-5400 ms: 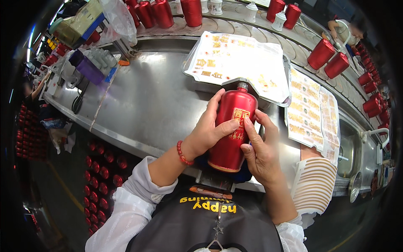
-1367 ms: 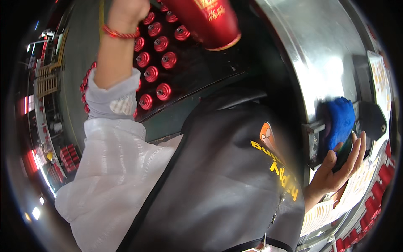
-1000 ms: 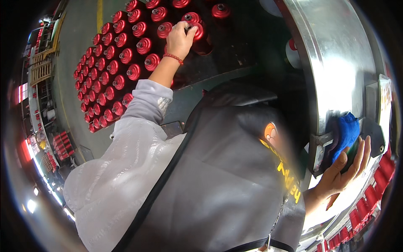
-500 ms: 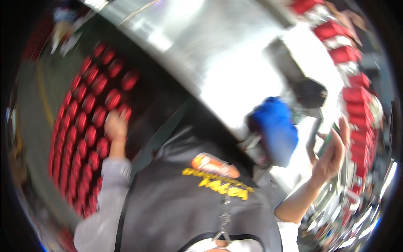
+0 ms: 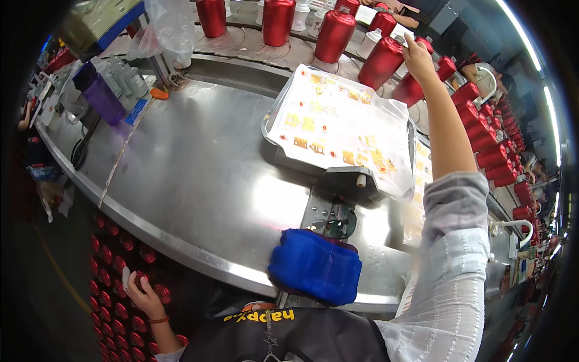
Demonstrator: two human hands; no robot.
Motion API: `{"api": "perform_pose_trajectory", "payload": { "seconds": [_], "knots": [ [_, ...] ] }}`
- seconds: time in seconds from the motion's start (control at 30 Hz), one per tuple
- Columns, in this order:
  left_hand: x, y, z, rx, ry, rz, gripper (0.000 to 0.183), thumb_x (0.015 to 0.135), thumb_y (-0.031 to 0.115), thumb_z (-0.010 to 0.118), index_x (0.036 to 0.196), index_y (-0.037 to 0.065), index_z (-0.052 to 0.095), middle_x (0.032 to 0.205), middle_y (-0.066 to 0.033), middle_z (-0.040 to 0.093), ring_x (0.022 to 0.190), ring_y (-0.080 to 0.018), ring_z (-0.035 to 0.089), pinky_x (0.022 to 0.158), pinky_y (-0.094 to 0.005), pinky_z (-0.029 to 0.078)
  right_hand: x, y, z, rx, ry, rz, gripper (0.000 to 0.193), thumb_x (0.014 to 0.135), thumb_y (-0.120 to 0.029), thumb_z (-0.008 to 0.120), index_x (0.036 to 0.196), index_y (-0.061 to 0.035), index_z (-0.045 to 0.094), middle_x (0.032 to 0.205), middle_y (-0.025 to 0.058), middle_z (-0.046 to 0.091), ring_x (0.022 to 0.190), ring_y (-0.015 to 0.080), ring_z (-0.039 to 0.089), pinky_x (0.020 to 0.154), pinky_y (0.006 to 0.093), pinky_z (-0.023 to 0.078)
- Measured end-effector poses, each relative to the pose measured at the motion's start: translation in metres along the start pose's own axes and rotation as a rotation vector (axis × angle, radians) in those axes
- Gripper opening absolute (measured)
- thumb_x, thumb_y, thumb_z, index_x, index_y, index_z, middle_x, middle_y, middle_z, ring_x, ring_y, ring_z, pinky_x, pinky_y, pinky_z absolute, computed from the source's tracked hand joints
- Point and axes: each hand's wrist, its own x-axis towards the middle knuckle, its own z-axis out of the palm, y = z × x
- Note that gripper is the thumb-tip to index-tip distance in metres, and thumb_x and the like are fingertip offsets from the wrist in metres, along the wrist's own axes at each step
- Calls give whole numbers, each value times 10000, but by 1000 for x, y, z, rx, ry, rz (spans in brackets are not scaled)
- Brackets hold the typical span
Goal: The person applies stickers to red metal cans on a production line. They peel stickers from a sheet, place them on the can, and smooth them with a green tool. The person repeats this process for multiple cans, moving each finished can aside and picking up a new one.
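My right hand point(image 5: 418, 59) reaches far across to the conveyor, its fingers closed at the neck of a tilted red bottle point(image 5: 381, 63). Another red bottle point(image 5: 409, 90) leans beside it, under my wrist. Down at the left, below the table edge, my left hand point(image 5: 143, 297) is over the tops of several closely packed red bottles point(image 5: 120, 311). Its fingers are stretched and apart around one red top; a firm grip is not visible. Between my arms, a white sheet with orange and yellow printed pictures point(image 5: 338, 120) covers a metal tray point(image 5: 271, 143).
A folded blue cloth point(image 5: 316, 265) lies at the near edge of the metal table point(image 5: 199, 145). A purple bottle point(image 5: 99, 93), clear glass bottles point(image 5: 129, 78) and a clear plastic bag point(image 5: 169, 30) are at the left. Red bottles and white cups point(image 5: 300, 17) line the curved conveyor point(image 5: 244, 42).
My right hand has moved from beside the table out to a red bottle on the conveyor. My left hand stays among the lower red bottles. The view has swung toward the table and conveyor.
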Motion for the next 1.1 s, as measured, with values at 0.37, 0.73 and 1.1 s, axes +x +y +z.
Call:
{"api": "perform_pose_trajectory", "payload": {
  "seconds": [0.37, 0.73, 1.1],
  "knots": [
    [136, 149, 17, -665, 123, 431, 294, 1047, 69, 462, 1270, -106, 541, 1369, -257, 543, 1310, -364, 505, 1144, -447, 358, -74, 10, -37, 70, 288, 98, 184, 886, -185, 720, 928, -20, 650, 956, 173, 638, 941, 371, 633, 850, 457, 509],
    [161, 361, 6, -1403, -556, 695, 617, 995, 377, 606, 1430, -35, 460, 1422, -227, 517, 1338, -323, 506, 1127, -431, 379, -166, -100, -317, 904, -17, -9, 114, 967, -108, 691, 953, -44, 598, 862, 15, 558, 806, 122, 542, 732, 268, 462],
    [96, 383, 11, -1839, -1607, -211, 406, 1029, 405, 572, 1186, 33, 614, 990, -48, 691, 807, -89, 666, 712, -225, 548, -329, -228, -190, 1492, -368, 669, 563, 1085, -477, 428, 1345, 5, 555, 943, 25, 611, 784, 77, 532, 636, 226, 446]
  ]
}}
